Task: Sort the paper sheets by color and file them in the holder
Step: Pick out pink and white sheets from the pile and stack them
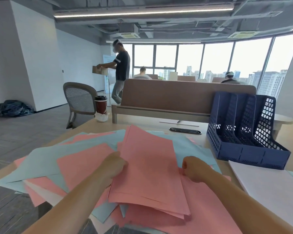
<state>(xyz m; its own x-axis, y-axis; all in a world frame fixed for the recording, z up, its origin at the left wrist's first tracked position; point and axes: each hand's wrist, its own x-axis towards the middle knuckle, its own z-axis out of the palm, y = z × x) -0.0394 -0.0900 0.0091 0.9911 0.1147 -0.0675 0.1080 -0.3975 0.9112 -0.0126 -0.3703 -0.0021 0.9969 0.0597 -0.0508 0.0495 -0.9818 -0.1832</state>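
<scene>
As left hand (116, 163) and right hand (193, 168) pinch, thin pink sheets (150, 166) fan unevenly.

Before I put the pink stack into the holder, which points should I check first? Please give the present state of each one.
1. Left hand grips the left edge of the pink stack: ok.
2. Right hand grips its right edge: ok.
3. Stack edges are even: not ok, the near edges are staggered.
4. Stack holds only pink: cannot tell, only the top sheet and the edges show.
5. Holder has free slots: ok, the visible parts look empty.
6. All pink paper is gathered: not ok, loose pink sheets lie among the blue sheets.
</scene>
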